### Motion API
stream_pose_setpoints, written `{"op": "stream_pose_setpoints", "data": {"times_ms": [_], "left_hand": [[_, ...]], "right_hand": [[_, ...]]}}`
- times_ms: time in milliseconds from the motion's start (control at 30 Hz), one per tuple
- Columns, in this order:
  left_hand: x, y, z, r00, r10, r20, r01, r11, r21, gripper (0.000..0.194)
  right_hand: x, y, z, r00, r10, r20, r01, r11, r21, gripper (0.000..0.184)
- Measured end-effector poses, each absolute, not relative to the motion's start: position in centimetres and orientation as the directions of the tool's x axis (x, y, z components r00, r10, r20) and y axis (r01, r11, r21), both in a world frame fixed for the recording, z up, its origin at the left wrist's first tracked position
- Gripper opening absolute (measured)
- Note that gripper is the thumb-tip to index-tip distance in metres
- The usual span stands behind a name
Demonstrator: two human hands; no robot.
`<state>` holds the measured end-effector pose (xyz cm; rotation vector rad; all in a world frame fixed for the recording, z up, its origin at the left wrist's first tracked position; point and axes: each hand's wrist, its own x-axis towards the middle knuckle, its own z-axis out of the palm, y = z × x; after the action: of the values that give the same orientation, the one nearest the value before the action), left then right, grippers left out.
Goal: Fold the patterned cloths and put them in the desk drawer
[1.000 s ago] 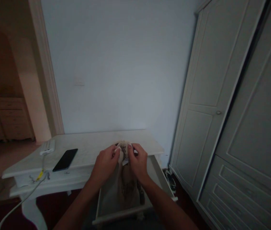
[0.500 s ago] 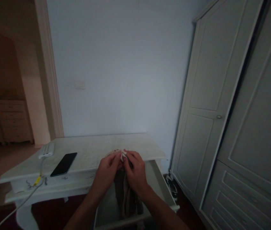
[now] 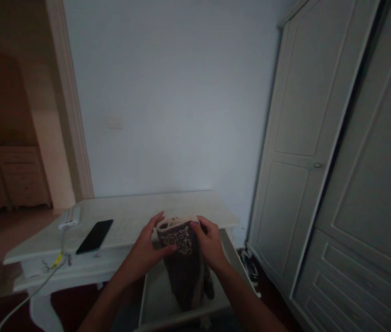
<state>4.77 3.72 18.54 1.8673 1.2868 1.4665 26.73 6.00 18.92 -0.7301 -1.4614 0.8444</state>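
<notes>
A dark brown patterned cloth (image 3: 183,263) with a pale raised design and cream edging hangs in folds over the pulled-out drawer (image 3: 157,295). My left hand (image 3: 143,251) is around its left side, the thumb lying across the front and the index finger stretched up by the top corner; the other fingers are mostly hidden. At the upper right corner, my right hand (image 3: 212,242) pinches the cream edge between thumb and fingers. The cloth's lower end reaches down into the drawer, where a smaller dark patterned piece (image 3: 209,282) shows beside it.
The drawer belongs to a white table (image 3: 129,207) against the wall. On its left part lie a black phone (image 3: 95,236) and a white power strip (image 3: 70,216) with a cable hanging over the edge. A wardrobe (image 3: 292,184) stands right, with shoes (image 3: 250,267) beside it.
My hands were close together, pinching the bunched cloth top. They have moved apart, and the cloth is spread wider with its patterned front showing.
</notes>
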Motion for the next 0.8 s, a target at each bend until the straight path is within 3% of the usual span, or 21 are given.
{"op": "stream_pose_setpoints", "data": {"times_ms": [100, 300, 467, 567, 700, 800], "left_hand": [[4.2, 4.5, 17.8, 0.147, 0.927, 0.346, 0.195, -0.370, 0.908, 0.095], [5.2, 4.1, 18.9, 0.104, 0.960, 0.259, -0.032, -0.257, 0.966, 0.046], [5.5, 2.9, 19.9, 0.058, 0.888, 0.456, 0.082, -0.459, 0.885, 0.050], [4.7, 2.5, 20.6, 0.168, 0.825, 0.540, 0.226, -0.565, 0.793, 0.030], [4.1, 1.9, 21.7, 0.440, 0.770, 0.462, 0.406, -0.629, 0.663, 0.010], [4.5, 1.5, 22.2, 0.556, 0.758, 0.341, 0.458, -0.622, 0.636, 0.014]], "right_hand": [[27.2, 5.8, 19.3, -0.135, 0.842, 0.522, -0.096, 0.513, -0.853, 0.035], [28.7, 5.7, 20.3, -0.166, 0.814, 0.557, -0.028, 0.561, -0.827, 0.035], [29.3, 5.6, 20.2, -0.147, 0.823, 0.549, -0.032, 0.551, -0.834, 0.036], [29.5, 5.9, 20.0, -0.130, 0.833, 0.537, -0.040, 0.537, -0.843, 0.039], [30.0, 6.4, 19.5, -0.135, 0.824, 0.550, -0.021, 0.552, -0.833, 0.039], [30.4, 6.5, 19.3, -0.136, 0.817, 0.560, 0.012, 0.567, -0.824, 0.038]]}}
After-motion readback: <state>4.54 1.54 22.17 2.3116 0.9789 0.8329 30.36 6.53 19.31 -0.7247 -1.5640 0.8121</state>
